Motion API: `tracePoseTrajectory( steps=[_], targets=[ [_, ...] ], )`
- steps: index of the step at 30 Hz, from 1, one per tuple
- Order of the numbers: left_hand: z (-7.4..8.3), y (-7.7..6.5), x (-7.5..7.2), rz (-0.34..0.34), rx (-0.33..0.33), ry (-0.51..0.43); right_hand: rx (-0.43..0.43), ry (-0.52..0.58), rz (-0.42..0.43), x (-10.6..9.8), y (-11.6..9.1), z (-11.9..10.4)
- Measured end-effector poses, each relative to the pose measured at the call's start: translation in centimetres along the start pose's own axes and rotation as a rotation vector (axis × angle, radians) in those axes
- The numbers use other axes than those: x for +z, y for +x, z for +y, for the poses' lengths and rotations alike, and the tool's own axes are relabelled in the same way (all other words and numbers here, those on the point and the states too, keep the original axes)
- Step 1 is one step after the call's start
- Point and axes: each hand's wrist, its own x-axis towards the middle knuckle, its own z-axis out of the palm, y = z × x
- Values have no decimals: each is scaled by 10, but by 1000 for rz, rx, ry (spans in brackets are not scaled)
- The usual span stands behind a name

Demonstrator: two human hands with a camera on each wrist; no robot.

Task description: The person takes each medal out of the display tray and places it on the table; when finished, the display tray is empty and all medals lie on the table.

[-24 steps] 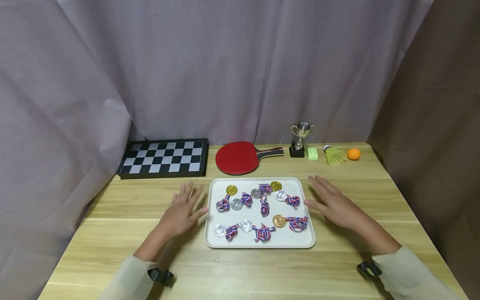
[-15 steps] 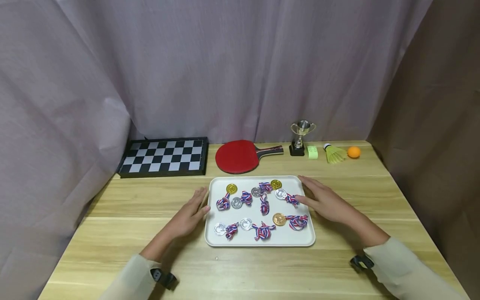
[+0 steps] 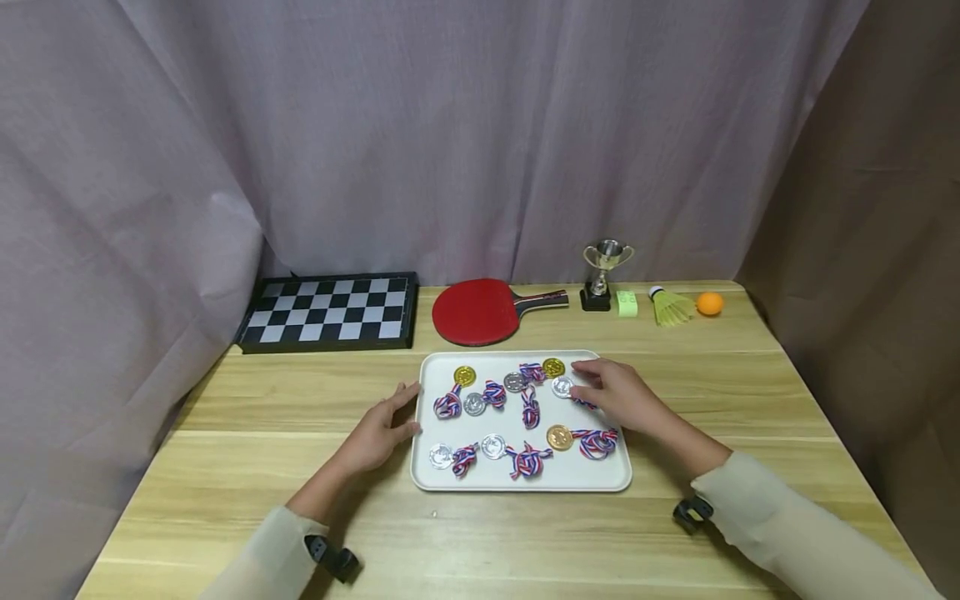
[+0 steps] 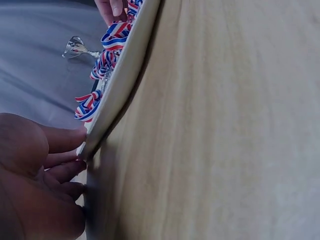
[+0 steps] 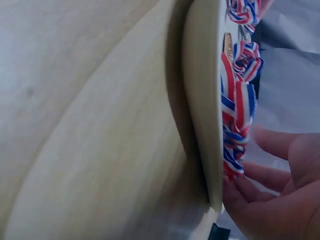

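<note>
A white tray [image 3: 517,483] on the wooden table holds several medals with striped red, white and blue ribbons. My left hand [image 3: 378,433] is at the tray's left edge, its thumb and fingertips touching the rim, as the left wrist view shows too. Over the tray's right side reaches my right hand [image 3: 626,396], fingers bent and thumb apart, right at a silver medal [image 3: 562,387] in the back right. That medal's ribbon is partly hidden beneath the hand. A gold medal [image 3: 553,367] lies just beyond, and a bronze-toned medal [image 3: 559,437] lies nearer the front.
Behind the tray stand a chessboard [image 3: 330,310], a red table tennis paddle [image 3: 472,312], a small trophy cup [image 3: 600,275], a light green block [image 3: 627,303], a yellow shuttlecock [image 3: 671,307] and an orange ball [image 3: 709,303]. A grey curtain [image 3: 450,142] closes off the back.
My right hand has moved left from beside the tray to over its right side, by the silver medal. My left hand has come in against the left rim, its spread fingers drawing together.
</note>
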Motion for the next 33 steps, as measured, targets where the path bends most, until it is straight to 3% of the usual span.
tracePoseTrajectory(
  steps=[7,21,33],
  targets=[
    [-3,-2,2,-1,30,-15,58,-17,45,7,8,-5],
    [-6,-1,2,-4,38,3,57,30,46,7,10,-1],
    [-5,-3,1,-8,34,8,74,268,52,-11,12,10]
  ],
)
